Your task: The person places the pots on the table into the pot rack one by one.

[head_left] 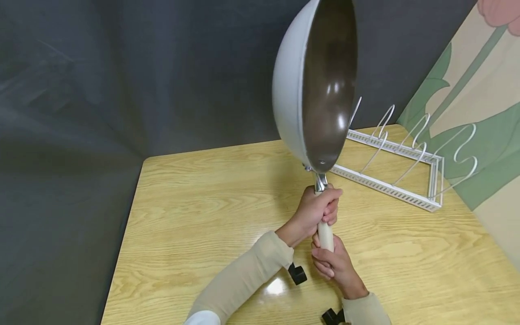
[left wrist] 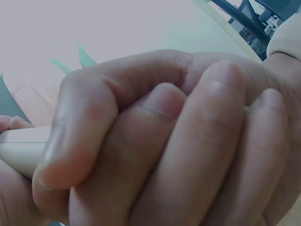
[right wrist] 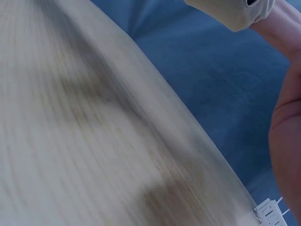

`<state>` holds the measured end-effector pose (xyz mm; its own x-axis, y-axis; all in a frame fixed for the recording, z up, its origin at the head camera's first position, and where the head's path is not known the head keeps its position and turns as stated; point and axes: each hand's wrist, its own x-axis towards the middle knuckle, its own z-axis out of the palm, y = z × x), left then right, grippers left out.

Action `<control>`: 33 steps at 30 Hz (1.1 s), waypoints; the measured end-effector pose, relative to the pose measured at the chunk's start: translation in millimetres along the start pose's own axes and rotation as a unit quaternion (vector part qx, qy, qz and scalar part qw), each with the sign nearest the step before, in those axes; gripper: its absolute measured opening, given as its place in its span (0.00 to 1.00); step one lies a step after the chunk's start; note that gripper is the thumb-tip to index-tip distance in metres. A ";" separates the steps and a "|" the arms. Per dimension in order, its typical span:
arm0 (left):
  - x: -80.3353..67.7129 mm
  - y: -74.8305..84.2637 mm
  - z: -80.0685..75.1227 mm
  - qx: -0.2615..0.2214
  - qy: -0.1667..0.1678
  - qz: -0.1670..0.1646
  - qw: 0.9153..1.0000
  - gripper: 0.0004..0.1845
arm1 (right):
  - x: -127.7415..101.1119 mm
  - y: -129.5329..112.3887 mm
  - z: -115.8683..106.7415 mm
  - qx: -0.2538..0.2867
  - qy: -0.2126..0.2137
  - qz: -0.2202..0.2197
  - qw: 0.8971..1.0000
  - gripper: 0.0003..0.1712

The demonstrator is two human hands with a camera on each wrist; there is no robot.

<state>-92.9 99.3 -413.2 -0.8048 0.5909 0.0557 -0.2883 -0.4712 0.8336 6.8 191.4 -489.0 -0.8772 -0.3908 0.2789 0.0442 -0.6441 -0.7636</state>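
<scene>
A large wok (head_left: pixel 288 85), white outside and dark brown inside, is held up over the table with its bowl upward and its opening facing right. My left hand (head_left: pixel 314 210) grips the upper part of its cream handle (head_left: pixel 326 237), just below the metal joint. Lower down, my right hand (head_left: pixel 335 264) wraps round the handle's end. In the left wrist view, curled fingers (left wrist: pixel 183 141) fill the middle, with part of the handle (left wrist: pixel 23 150) at left. The right wrist view catches only a bit of a hand (right wrist: pixel 287 136) at its right edge; the wok is not visible there.
A white pan rack (head_left: pixel 382 185) with curved wire dividers stands on the wooden table (head_left: pixel 195 225), right of the wok, partly hidden by it. Behind hangs a dark backdrop (head_left: pixel 195 81). A flower-patterned wall (head_left: pixel 479 99) borders the right side.
</scene>
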 end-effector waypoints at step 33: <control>27.3 -13.6 43.7 0.055 0.057 -0.015 0.997 0.24 | -7.6 -22.3 -27.2 0.182 -0.106 -0.016 0.977 0.15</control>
<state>-88.3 150.5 -399.0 -0.8525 0.5220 -0.0280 -0.2592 -0.3756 0.8898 -0.6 226.6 -490.0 -0.7634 -0.4698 0.4434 0.2194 -0.8341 -0.5061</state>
